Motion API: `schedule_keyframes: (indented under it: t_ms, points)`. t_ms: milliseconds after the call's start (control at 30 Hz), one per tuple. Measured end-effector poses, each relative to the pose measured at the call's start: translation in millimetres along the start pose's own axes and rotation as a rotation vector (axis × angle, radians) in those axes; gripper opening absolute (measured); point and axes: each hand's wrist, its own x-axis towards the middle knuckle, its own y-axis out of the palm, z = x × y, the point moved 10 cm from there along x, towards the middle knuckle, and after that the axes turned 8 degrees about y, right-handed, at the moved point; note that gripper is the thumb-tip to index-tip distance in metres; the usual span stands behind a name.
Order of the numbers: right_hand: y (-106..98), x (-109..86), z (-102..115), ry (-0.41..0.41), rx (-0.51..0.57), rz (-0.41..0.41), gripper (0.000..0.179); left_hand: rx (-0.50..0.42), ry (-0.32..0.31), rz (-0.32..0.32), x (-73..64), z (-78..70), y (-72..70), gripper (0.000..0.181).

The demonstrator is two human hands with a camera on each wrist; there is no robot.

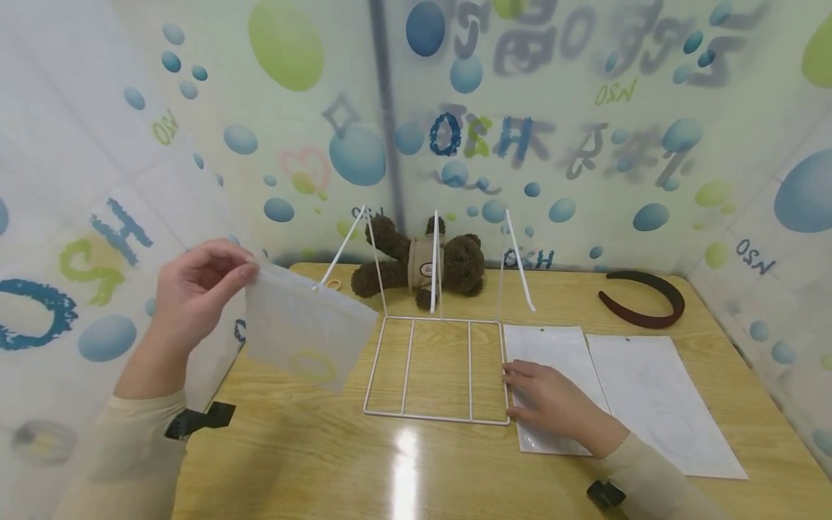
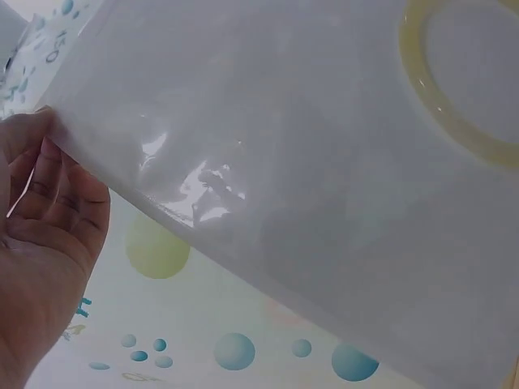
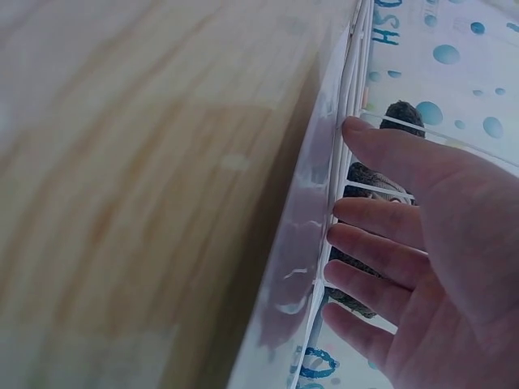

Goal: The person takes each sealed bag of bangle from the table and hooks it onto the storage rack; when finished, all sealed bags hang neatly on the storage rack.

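My left hand pinches the upper left corner of a frosted plastic bag between thumb and fingers. Through the bag shows a yellow ring. The bag's top edge meets the tip of the left prong of a white wire display rack; whether the prong passes through a hole cannot be told. My right hand touches the right side of the rack's base with fairly straight fingers. Beneath and beside it, a white bag and a second white bag lie flat on the table.
Behind the rack a brown teddy bear lies on its side by the wall. A dark headband rests at the back right. A small tan ring lies behind the left prong. Patterned walls enclose the wooden table.
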Motion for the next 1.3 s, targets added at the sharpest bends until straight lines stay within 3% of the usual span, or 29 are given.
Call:
schedule_keyframes:
  t_ms: [367,600,900,1100,1300]
  points:
    - [-2,-0.7,1,0.008,-0.009,-0.01,0.055,0.064,-0.043,-0.028,1.7,12.7,0.1,0.014]
    - [-1,-1.1,0,0.016,-0.01,0.005,0.055,0.131,-0.073,-0.024,3.8,31.1,2.3,0.013]
    - [-2,-0.8,1,0.001,0.002,-0.009,0.054,0.341,-0.119,-0.05,11.5,56.0,3.2,0.013]
    - [1,-0.7,-1,0.029,-0.018,0.016,0.053,0.313,-0.127,-0.085,16.4,74.0,4.9,0.015]
    - [0,-0.9,-1,0.023,-0.037,0.008,0.053,0.261,-0.092,-0.109,22.7,86.2,9.0,0.023]
